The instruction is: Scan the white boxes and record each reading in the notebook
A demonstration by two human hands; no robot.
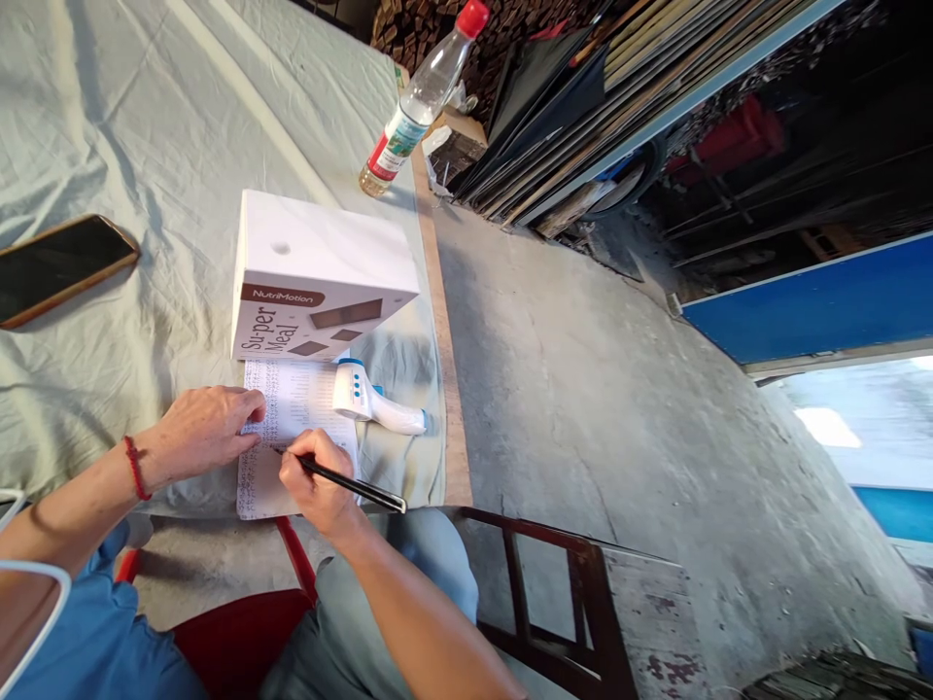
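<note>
My right hand point(321, 483) is closed around a black pen point(357, 484), whose tip meets a sheet of paper point(295, 428) covered in rows of writing. My left hand point(208, 433) rests at the left edge of that sheet, fingers bent and thumb apart, holding nothing; a red cord bracelet point(137, 469) is on the wrist. On the sheet's right side lies a white and blue infrared thermometer point(379, 401). Behind the paper stands a white box point(325, 277) marked NutriMotion, touching or covering the sheet's far edge.
A phone point(62, 267) lies at the left on the cloth-covered table point(167, 126). Near the far right edge stands a clear bottle point(415, 107) with a red cap. A red chair point(244, 637), a dark wooden frame point(561, 593) and stacked boards point(619, 97) surround the concrete floor point(569, 389).
</note>
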